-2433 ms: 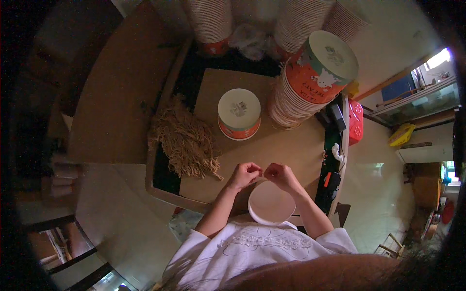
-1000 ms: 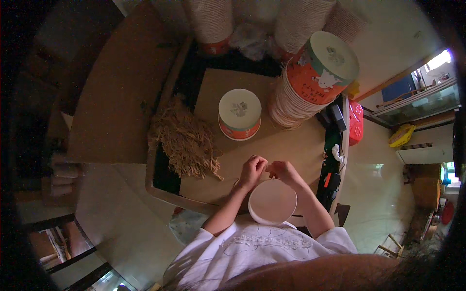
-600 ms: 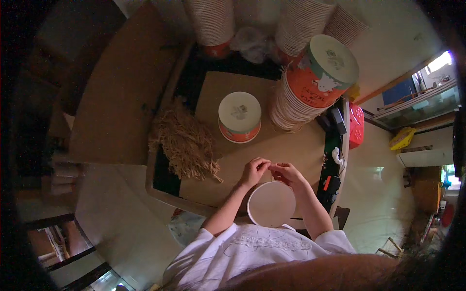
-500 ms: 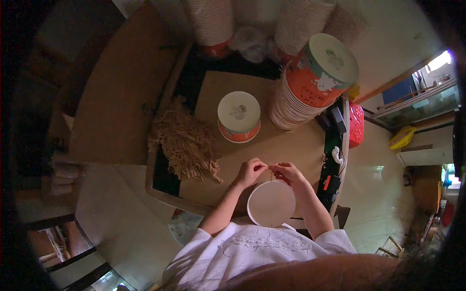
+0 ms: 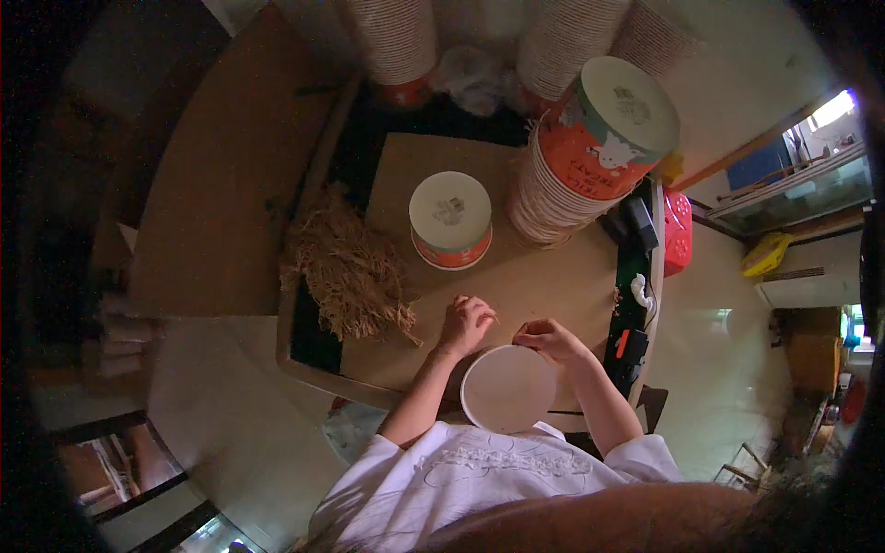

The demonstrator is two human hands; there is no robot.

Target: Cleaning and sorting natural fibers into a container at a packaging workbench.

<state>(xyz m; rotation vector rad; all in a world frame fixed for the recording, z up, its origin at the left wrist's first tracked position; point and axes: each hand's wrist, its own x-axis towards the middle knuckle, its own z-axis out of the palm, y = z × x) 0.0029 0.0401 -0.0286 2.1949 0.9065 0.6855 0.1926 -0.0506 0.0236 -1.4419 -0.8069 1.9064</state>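
A pale round paper bucket (image 5: 509, 389) rests against my lap at the table's front edge, its white disc-shaped end facing up. My right hand (image 5: 550, 339) is closed at the bucket's far right rim, with thumb and fingers pinched there. Just left of it and apart from the bucket, my left hand (image 5: 468, 320) pinches what looks like a thin strand at its fingertips. Beyond my left hand lies a loose heap of brown twine lengths (image 5: 350, 267). A green and orange paper bucket (image 5: 450, 214) stands upside down on the cardboard sheet (image 5: 516, 286).
Leaning stacked paper buckets (image 5: 599, 152) stand at the far right, wound about with cord. More tall stacks (image 5: 392, 41) rise at the back beside a clear plastic bag (image 5: 472, 81). A black and orange tool (image 5: 631, 346) and a red basket (image 5: 678, 232) lie along the right edge.
My hands have come apart: the left has drawn back leftward, and the right has lowered onto the bucket's rim. The bucket has shifted slightly left.
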